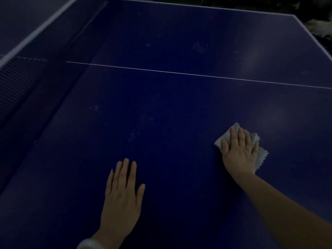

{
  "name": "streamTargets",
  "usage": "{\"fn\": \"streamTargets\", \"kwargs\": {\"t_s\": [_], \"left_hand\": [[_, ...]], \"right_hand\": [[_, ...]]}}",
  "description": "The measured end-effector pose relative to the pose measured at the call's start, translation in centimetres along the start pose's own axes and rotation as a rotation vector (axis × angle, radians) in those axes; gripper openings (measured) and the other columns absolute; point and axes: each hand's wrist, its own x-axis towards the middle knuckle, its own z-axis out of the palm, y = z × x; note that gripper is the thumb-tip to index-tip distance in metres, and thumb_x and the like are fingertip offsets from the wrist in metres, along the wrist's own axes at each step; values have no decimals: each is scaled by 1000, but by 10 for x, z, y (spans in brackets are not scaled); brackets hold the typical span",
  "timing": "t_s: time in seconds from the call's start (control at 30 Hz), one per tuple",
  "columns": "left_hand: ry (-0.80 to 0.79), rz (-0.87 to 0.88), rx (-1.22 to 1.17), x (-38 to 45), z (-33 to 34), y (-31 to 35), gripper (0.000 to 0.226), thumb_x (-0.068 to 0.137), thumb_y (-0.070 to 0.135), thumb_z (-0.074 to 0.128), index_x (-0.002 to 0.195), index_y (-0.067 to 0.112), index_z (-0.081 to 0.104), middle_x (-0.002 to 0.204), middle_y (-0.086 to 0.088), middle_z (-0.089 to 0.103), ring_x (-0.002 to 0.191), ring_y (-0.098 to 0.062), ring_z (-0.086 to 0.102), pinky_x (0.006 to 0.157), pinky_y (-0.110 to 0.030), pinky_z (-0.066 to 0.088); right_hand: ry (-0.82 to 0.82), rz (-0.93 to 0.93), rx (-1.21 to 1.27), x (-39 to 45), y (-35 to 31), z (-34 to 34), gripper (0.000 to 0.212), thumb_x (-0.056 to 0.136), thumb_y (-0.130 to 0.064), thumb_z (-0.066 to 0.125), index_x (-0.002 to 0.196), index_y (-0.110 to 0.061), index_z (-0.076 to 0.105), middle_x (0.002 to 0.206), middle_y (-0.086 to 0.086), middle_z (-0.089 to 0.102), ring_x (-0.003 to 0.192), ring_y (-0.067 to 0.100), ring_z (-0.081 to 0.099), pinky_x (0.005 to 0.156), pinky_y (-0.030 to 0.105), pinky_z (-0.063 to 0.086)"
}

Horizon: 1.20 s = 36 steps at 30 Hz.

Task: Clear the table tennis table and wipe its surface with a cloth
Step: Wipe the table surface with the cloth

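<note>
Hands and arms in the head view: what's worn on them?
Both forearms are bare, with no sleeves in view. The left hand has a pale, whitish band at the wrist, at the frame's bottom edge. The right hand shows no gloves, rings or wristband.

Not much else going on here tbh. There's a pale crumpled heap point(318, 28) off past the far right corner, sitting in the dark, too blurry to tell what it is. Everything beyond the far edge is just black with some vague dark shapes point(233, 1) that can't be made out.
</note>
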Motion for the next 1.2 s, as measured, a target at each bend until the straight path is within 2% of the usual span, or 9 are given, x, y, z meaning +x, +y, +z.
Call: {"fn": "streamTargets", "kwargs": {"t_s": [0.2, 0.33, 0.47, 0.6, 0.73, 0.87, 0.97, 1.03, 1.2], "left_hand": [[38, -4, 93, 1, 8, -1, 64, 100, 46, 11, 151, 10, 21, 159, -10, 18, 148, -24, 13, 118, -46, 12], [49, 7, 86, 1, 5, 1, 64, 100, 45, 10, 151, 9, 25, 158, -11, 22, 148, -24, 17, 118, -45, 14], [74, 16, 63, 1, 7, -2, 64, 99, 45, 11, 151, 10, 24, 159, -11, 19, 148, -23, 14, 120, -45, 12], [70, 17, 58, 0, 8, -2, 63, 100, 44, 11, 152, 11, 22, 159, -11, 18, 149, -24, 12, 121, -46, 11], [76, 11, 68, 0, 8, 0, 62, 100, 43, 13, 152, 9, 23, 159, -12, 20, 148, -25, 14, 121, -46, 12], [84, 12, 66, 0, 7, 0, 64, 99, 43, 10, 151, 8, 25, 158, -14, 22, 148, -27, 16, 120, -48, 16], [100, 21, 53, 0, 8, 1, 65, 99, 43, 10, 151, 8, 25, 158, -14, 21, 148, -27, 16, 120, -48, 15], [109, 24, 48, 0, 9, 0, 64, 99, 43, 12, 151, 7, 25, 158, -14, 21, 148, -27, 16, 120, -48, 14], [110, 24, 60, -1, 9, 1, 64, 99, 42, 12, 151, 7, 24, 158, -15, 21, 147, -28, 17, 121, -47, 13]], "right_hand": [[-105, 74, 90, 4, -86, -1, 62, 101, -46, 17, 156, -26, -4, 165, 3, -5, 151, 22, -10, 119, 54, -10], [-123, -400, 7, -32, -153, 12, 61, 103, -42, 20, 157, -24, -4, 165, 3, -2, 151, 25, -7, 119, 54, -9], [-150, -810, -92, -62, -113, 17, 60, 102, -43, 17, 157, -22, 9, 165, 2, -4, 151, 21, -10, 121, 52, -7], [-103, -343, -253, -28, -9, -3, 60, 97, -32, 18, 156, -20, 14, 164, 7, -11, 150, 30, -13, 115, 65, 7], [-45, 242, 25, -47, 15, -17, 60, 100, -47, 9, 156, -30, -6, 165, 1, -5, 151, 22, -8, 116, 64, 0], [-9, -272, -131, -101, -57, 10, 63, 101, -40, 29, 157, -22, 3, 164, 11, -3, 150, 36, -5, 113, 67, 8], [-108, -727, -80, -123, -71, 14, 59, 102, -50, 18, 156, -27, 12, 165, -1, 7, 152, 19, -3, 119, 59, 0], [-104, -682, -129, -109, -42, 5, 60, 100, -54, 9, 156, -31, 11, 164, -6, 6, 151, 13, -6, 119, 57, -6], [-26, -45, -14, -93, 61, -12, 61, 97, -54, 7, 155, -36, 4, 164, -5, 9, 151, 13, -1, 119, 56, -5]]}}
